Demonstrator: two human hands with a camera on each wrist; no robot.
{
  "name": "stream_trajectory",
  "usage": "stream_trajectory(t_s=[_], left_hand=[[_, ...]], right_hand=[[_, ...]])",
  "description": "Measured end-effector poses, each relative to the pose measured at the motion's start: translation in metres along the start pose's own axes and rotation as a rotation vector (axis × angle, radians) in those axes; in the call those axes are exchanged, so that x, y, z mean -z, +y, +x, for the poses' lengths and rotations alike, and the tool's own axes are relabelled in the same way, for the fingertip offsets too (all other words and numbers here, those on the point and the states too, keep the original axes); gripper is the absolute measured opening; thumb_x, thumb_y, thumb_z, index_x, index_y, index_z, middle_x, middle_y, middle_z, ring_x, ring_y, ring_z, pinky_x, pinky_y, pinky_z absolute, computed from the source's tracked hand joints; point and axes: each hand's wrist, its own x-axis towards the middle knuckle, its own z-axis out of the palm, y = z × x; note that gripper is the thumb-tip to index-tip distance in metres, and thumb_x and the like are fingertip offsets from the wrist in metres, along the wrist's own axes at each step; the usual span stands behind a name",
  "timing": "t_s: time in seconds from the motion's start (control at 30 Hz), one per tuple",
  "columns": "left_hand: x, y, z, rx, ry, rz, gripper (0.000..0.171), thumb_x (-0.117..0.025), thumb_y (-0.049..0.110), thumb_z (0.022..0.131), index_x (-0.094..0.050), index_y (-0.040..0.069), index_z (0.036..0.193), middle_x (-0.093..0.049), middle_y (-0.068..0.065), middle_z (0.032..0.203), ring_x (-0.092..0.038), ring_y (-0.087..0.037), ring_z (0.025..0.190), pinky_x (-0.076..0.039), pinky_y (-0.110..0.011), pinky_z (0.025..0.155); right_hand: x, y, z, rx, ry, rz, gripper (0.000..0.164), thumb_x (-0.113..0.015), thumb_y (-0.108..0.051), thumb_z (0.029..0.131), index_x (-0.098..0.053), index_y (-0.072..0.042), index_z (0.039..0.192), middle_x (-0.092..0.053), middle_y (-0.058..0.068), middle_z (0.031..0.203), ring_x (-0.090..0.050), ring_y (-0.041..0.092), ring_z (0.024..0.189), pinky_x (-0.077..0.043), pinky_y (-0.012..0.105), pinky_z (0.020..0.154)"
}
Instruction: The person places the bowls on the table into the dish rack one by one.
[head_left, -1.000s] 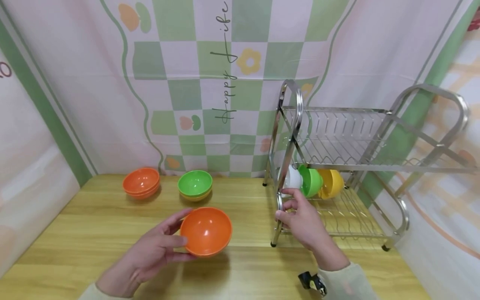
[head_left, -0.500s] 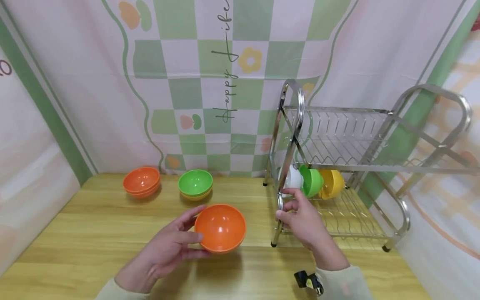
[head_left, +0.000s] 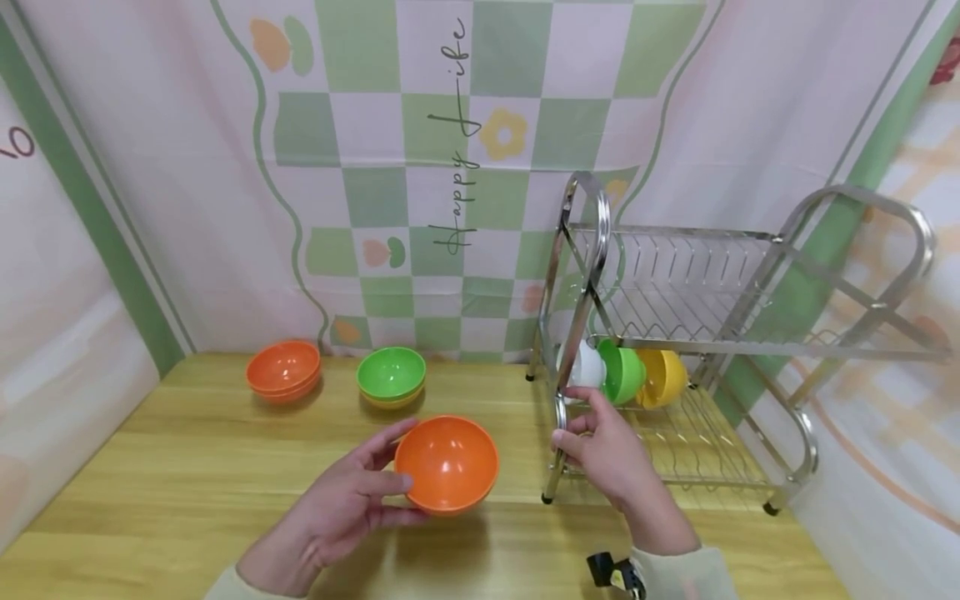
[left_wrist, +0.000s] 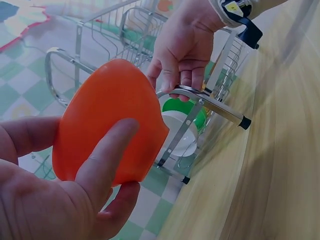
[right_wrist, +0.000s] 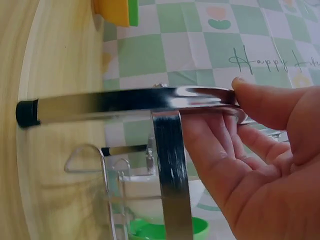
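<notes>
My left hand (head_left: 348, 500) grips an orange bowl (head_left: 450, 462) by its left side, thumb over the inside and fingers beneath, above the table's middle. In the left wrist view the same bowl (left_wrist: 110, 120) shows close up with a finger laid across it. My right hand (head_left: 611, 454) pinches the near left post of a two-tier metal dish rack (head_left: 573, 333). The right wrist view shows thumb and fingers around the curved metal tube (right_wrist: 210, 97). On the rack's lower tier stand a white bowl (head_left: 587, 367), a green bowl (head_left: 621, 372) and a yellow bowl (head_left: 662, 379), tipped on their sides.
Two stacked orange bowls (head_left: 283, 371) sit at the table's back left. Beside them a green bowl (head_left: 391, 373) rests in a yellow one (head_left: 392, 402). A patterned curtain (head_left: 435, 200) hangs behind. A black strap device (head_left: 615, 573) is at the right wrist.
My left hand has carried the orange bowl to the right, toward the rack, slowing in the last half second. The right hand stays on the rack post. The head view has tilted slightly.
</notes>
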Motion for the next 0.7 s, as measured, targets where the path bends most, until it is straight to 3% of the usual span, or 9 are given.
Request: stream_trajectory(t_s=[0.13, 0.23, 0.33, 0.43, 0.53, 0.7], left_hand=[[0.001, 0.0, 0.002, 0.002, 0.021, 0.005, 0.08, -0.058, -0.01, 0.087, -0.026, 0.011, 0.157, -0.012, -0.023, 0.159, -0.052, -0.044, 0.118, -0.052, -0.057, 0.091], [0.0, 0.0, 0.004, -0.002, 0.031, 0.01, 0.079, -0.058, -0.01, 0.087, -0.028, 0.011, 0.157, -0.013, -0.023, 0.159, -0.053, -0.044, 0.118, -0.052, -0.058, 0.09], [-0.001, 0.0, 0.005, 0.0, 0.035, 0.01, 0.08, -0.058, -0.01, 0.086, -0.028, 0.011, 0.157, -0.014, -0.022, 0.159, -0.055, -0.044, 0.116, -0.053, -0.057, 0.089], [-0.003, 0.001, 0.006, 0.005, 0.036, 0.01, 0.08, -0.059, -0.01, 0.086, -0.028, 0.011, 0.157, -0.014, -0.021, 0.16, -0.057, -0.044, 0.114, -0.053, -0.056, 0.09], [-0.005, 0.003, 0.006, 0.006, 0.032, 0.01, 0.081, -0.059, -0.01, 0.086, -0.027, 0.011, 0.157, -0.013, -0.021, 0.16, -0.058, -0.044, 0.112, -0.053, -0.055, 0.09], [-0.007, 0.004, 0.006, 0.004, 0.025, 0.007, 0.08, -0.059, -0.011, 0.086, -0.028, 0.011, 0.157, -0.015, -0.021, 0.159, -0.058, -0.044, 0.111, -0.053, -0.055, 0.09]], right_hand=[[0.004, -0.003, -0.006, 0.008, 0.025, -0.13, 0.061, -0.07, -0.029, 0.095, -0.041, -0.015, 0.147, -0.063, 0.012, 0.11, -0.063, 0.024, 0.086, -0.058, 0.038, 0.069], [0.008, -0.01, -0.013, -0.007, 0.066, -0.149, 0.053, -0.069, -0.034, 0.095, -0.049, -0.008, 0.137, -0.063, 0.012, 0.102, -0.062, 0.024, 0.079, -0.057, 0.035, 0.062], [0.012, -0.018, -0.021, -0.027, 0.064, -0.012, 0.038, -0.068, -0.029, 0.096, -0.056, -0.002, 0.12, -0.061, 0.013, 0.088, -0.062, 0.027, 0.072, -0.059, 0.037, 0.061], [0.011, -0.023, -0.026, -0.025, -0.006, 0.203, 0.03, -0.066, -0.021, 0.098, -0.057, 0.003, 0.114, -0.059, 0.016, 0.086, -0.065, 0.03, 0.074, -0.061, 0.041, 0.066], [0.008, -0.023, -0.028, -0.005, -0.11, 0.379, 0.034, -0.062, -0.019, 0.1, -0.053, 0.006, 0.121, -0.059, 0.018, 0.095, -0.066, 0.034, 0.083, -0.061, 0.046, 0.073], [-0.001, -0.018, -0.03, 0.007, -0.321, 0.597, 0.049, -0.055, -0.024, 0.104, -0.038, 0.002, 0.142, -0.052, 0.027, 0.126, -0.061, 0.039, 0.108, -0.054, 0.055, 0.089]])
